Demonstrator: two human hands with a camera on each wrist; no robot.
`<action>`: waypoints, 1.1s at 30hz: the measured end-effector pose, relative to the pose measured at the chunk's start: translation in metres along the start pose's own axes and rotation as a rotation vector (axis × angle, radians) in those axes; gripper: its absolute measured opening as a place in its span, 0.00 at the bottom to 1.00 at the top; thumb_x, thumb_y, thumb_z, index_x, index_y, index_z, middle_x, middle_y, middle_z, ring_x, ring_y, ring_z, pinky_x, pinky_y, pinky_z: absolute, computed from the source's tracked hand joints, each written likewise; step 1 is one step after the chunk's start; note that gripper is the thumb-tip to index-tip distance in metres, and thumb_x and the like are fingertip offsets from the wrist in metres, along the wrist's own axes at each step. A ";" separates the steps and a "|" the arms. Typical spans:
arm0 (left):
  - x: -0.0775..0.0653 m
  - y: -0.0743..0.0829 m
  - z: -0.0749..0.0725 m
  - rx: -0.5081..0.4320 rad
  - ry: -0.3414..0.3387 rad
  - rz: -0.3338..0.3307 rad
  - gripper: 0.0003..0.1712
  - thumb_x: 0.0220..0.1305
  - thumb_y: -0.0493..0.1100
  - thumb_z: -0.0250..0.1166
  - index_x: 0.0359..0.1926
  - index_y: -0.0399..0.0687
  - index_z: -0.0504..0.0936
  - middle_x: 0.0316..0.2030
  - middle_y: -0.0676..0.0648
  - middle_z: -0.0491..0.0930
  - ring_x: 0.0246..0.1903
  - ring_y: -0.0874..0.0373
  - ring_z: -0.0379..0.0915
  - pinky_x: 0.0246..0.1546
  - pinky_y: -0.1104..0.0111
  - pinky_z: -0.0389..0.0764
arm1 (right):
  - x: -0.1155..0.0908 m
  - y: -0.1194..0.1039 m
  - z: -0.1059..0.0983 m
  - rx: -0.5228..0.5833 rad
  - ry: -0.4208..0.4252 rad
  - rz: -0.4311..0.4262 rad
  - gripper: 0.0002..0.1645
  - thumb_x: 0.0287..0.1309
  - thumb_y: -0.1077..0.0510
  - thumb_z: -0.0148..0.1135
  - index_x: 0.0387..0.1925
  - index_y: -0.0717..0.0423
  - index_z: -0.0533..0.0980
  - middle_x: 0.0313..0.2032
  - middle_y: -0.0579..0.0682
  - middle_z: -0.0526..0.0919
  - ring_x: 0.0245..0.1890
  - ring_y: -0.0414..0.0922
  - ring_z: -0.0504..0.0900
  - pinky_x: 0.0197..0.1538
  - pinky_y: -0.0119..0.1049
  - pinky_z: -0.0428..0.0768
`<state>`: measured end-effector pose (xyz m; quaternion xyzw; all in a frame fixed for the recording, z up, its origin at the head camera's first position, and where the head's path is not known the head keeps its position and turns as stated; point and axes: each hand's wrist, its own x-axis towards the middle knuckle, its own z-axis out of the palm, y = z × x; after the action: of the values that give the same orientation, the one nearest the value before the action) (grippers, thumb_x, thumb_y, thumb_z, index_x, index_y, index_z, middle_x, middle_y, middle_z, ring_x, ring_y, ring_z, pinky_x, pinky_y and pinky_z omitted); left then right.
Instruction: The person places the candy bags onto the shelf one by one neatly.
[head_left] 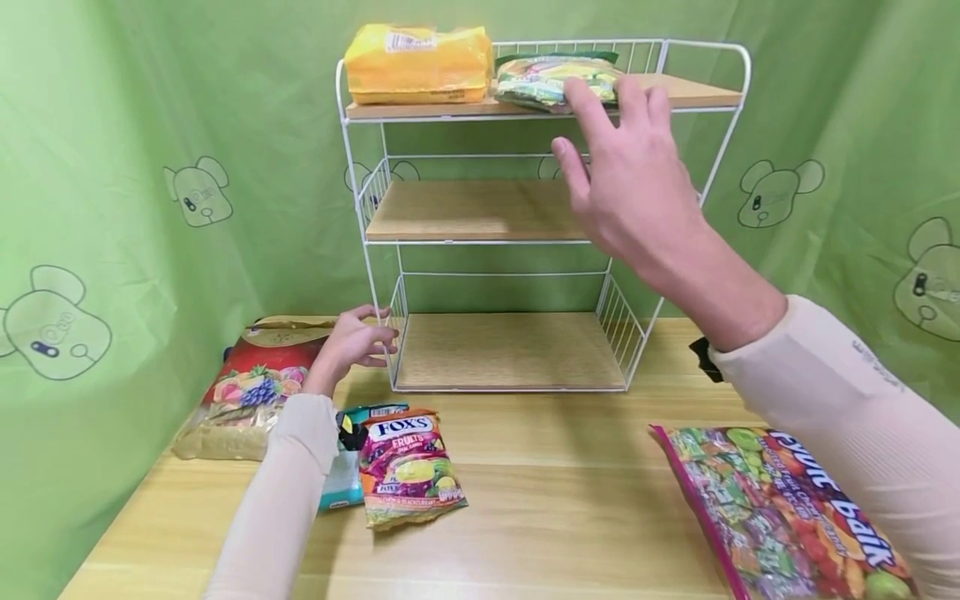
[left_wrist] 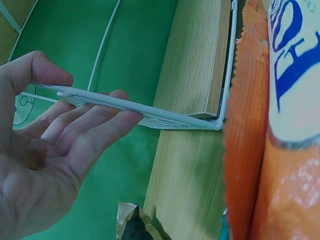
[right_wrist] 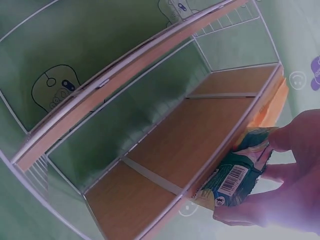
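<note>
My right hand (head_left: 633,167) reaches up to a green candy bag (head_left: 555,79) lying on the top shelf of a white wire rack (head_left: 480,117). Its fingers touch the bag's right part, while the thumb stands apart, lower in the head view. From below, the right wrist view shows the barcode end of the green candy bag (right_wrist: 232,180) jutting past the shelf edge beside the spread fingers. My left hand (left_wrist: 65,135) pinches the rack's side wire (left_wrist: 115,102) between thumb and fingers, near the lowest shelf.
An orange-yellow packet (head_left: 416,67) stands at the top shelf's left. On the table lie a Fox's candy bag (head_left: 412,475) overlapping a teal bag (head_left: 341,479), a red-and-gold fruit bag (head_left: 262,375) at left, and a large pink-edged candy bag (head_left: 772,508) at right. Green curtains (head_left: 112,208) surround the table.
</note>
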<state>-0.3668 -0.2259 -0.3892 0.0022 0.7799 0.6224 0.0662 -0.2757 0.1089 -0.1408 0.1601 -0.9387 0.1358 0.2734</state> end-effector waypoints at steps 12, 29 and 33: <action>-0.001 -0.001 0.001 0.009 0.004 0.001 0.34 0.65 0.36 0.63 0.71 0.42 0.67 0.59 0.27 0.77 0.51 0.36 0.82 0.46 0.52 0.89 | 0.016 0.000 0.011 0.008 0.019 -0.001 0.35 0.78 0.43 0.38 0.80 0.43 0.48 0.78 0.65 0.47 0.73 0.62 0.52 0.77 0.61 0.58; -0.001 -0.001 0.001 0.000 -0.005 0.002 0.35 0.64 0.36 0.64 0.71 0.41 0.66 0.60 0.26 0.75 0.53 0.34 0.80 0.48 0.51 0.89 | 0.038 0.011 0.027 0.029 -0.006 0.017 0.39 0.75 0.44 0.47 0.80 0.41 0.47 0.79 0.64 0.43 0.80 0.61 0.38 0.80 0.52 0.23; -0.001 -0.001 0.000 0.005 -0.002 0.009 0.35 0.64 0.36 0.64 0.71 0.41 0.67 0.55 0.29 0.79 0.52 0.34 0.81 0.47 0.52 0.89 | 0.039 0.012 0.030 0.010 0.003 0.004 0.40 0.75 0.44 0.47 0.80 0.41 0.47 0.79 0.65 0.45 0.79 0.62 0.42 0.81 0.54 0.25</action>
<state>-0.3661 -0.2258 -0.3898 0.0065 0.7813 0.6208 0.0643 -0.3255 0.1004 -0.1452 0.1591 -0.9381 0.1411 0.2735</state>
